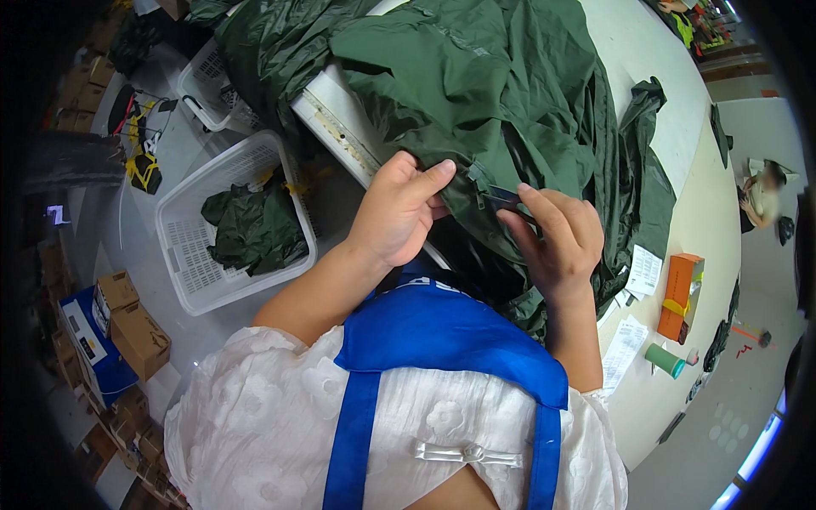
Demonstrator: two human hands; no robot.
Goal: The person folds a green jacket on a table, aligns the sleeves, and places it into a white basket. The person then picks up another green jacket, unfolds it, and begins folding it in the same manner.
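A dark green garment (442, 93) of thin, slightly shiny cloth lies heaped over the table and hangs down its near edge toward me. My left hand (404, 208) pinches the garment's edge between thumb and fingers. Between the thumb and fingers of my right hand (557, 238) is a small dark tool (503, 197) with a flat, blade-like end; its exact kind is partly hidden. The tool's tip points at the cloth beside a small tab or seam (476, 174), close to my left thumb.
Left of the table stands a white plastic basket (174, 255) with green cloth inside; another white basket (195, 81) is behind it. Cardboard boxes (140, 340) are farther left. Paper sheets (644, 270), an orange box (677, 297) and a green cylinder (665, 360) lie right. A person (763, 197) sits far right.
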